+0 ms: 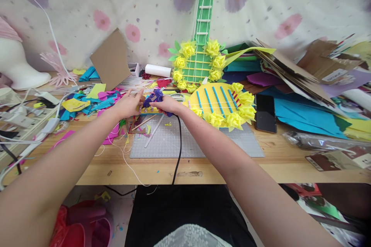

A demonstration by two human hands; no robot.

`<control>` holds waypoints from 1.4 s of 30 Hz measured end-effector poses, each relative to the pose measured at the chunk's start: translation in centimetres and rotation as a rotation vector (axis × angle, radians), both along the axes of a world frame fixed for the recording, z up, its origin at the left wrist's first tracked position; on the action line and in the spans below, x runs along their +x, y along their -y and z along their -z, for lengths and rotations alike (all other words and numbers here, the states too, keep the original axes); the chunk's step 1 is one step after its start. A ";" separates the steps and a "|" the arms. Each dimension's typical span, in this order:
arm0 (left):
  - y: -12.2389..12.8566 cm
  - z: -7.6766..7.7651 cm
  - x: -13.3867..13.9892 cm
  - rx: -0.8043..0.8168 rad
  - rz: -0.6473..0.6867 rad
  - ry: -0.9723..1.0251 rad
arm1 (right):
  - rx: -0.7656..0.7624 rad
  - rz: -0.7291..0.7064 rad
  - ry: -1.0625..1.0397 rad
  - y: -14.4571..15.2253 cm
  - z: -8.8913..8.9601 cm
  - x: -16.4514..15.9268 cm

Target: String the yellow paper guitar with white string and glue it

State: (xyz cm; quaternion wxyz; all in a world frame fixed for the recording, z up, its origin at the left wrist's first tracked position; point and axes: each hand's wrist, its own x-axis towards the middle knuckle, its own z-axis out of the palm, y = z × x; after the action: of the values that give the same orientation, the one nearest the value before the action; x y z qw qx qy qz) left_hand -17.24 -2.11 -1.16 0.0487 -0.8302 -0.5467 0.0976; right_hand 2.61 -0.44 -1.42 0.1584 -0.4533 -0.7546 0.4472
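Observation:
A yellow paper guitar point(203, 100) with blue strips, white strings and yellow paper flowers lies across the grey cutting mat point(232, 142), its neck pointing left. My right hand point(168, 105) is closed around a purple hot glue gun point(153, 97), whose black cord point(180, 142) hangs over the table edge. The gun's nozzle end is near the far end of the neck. There my left hand point(130, 104) has its fingers bent and drawn together at the neck. What lies between those fingertips is hidden.
A green paper guitar point(199, 61) leans upright against the curtain. Coloured paper scraps point(101, 100) and a brown cardboard piece point(111, 60) are at left, near a power strip point(26, 123). To the right are a phone point(266, 114) and stacked paper sheets point(307, 110).

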 end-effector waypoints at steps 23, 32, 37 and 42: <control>0.9 -0.1 0.3 0.033 -0.026 -0.014 | 0.013 -0.072 0.073 0.6 -0.8 -0.5; 1.0 -0.1 0.4 0.030 -0.056 -0.019 | 0.037 -0.061 0.082 0.7 -1.1 -0.5; 1.1 -0.1 0.4 0.041 -0.029 -0.009 | 0.018 -0.037 0.075 0.4 -1.0 -0.4; 1.0 0.0 0.4 0.040 -0.013 -0.017 | 0.024 -0.064 0.078 0.5 -1.0 -0.3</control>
State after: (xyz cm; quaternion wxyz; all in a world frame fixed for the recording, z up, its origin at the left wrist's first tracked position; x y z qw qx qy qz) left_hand -16.82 -3.09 -1.16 0.0690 -0.8246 -0.5536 0.0940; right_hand 2.34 -0.89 -0.44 0.1198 -0.4442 -0.7795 0.4251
